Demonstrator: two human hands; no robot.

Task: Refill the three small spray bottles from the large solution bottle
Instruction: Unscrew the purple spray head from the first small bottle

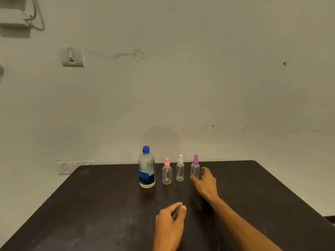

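A large solution bottle (146, 169) with a blue cap and blue label stands capped near the far edge of the dark table (90, 205). To its right three small clear spray bottles stand in a row: pink-topped (166, 172), white-topped (180, 169) and purple-topped (195, 166). My right hand (205, 182) is stretched out with its fingers spread around the base of the purple-topped bottle, thumb at its front; it holds nothing. Nearer to me, my left hand (171, 220) hovers over the table with loosely curled fingers and holds nothing.
The table meets a pale wall at the back. A wall socket (72, 57) sits high on the left, and another socket plate (65, 167) lies just beyond the table's left rear corner. Bare dark tabletop spreads to the left and right of the bottles.
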